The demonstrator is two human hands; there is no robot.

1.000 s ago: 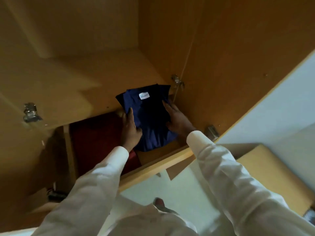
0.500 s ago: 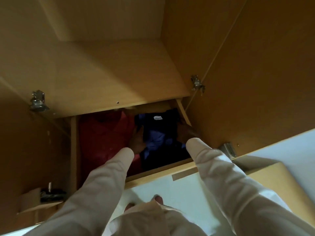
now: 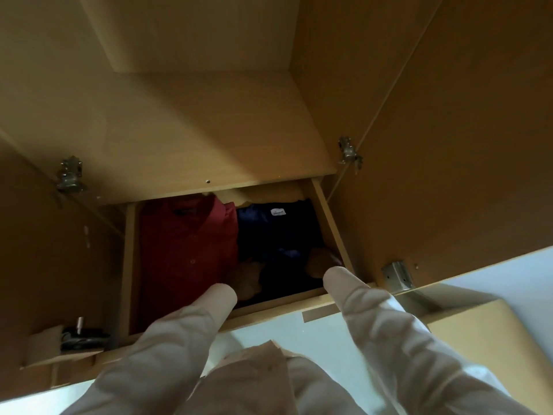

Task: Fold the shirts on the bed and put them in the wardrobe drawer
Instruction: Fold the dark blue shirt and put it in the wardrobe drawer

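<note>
A folded navy shirt [image 3: 269, 232] with a white neck label lies in the right half of the open wooden drawer [image 3: 332, 223]. A folded red shirt [image 3: 188, 247] fills the left half beside it. Both my hands are down inside the drawer. My left hand [image 3: 248, 280] rests at the navy shirt's near left edge, between the two shirts. My right hand [image 3: 321, 262] lies at its near right edge, against the drawer wall. It is dark there, and whether the fingers still grip the cloth is not clear. White sleeves cover both wrists.
A wooden shelf [image 3: 185, 136] overhangs the back of the drawer. The open wardrobe door [image 3: 463, 145] stands to the right, with metal hinges [image 3: 348, 152] and a bracket [image 3: 398, 275]. Small dark items [image 3: 80, 336] sit on a ledge at lower left. The floor is pale.
The navy shirt went from above the shelf edge down into the drawer's right half, carried by both hands. The hands have slid toward the shirt's near end.
</note>
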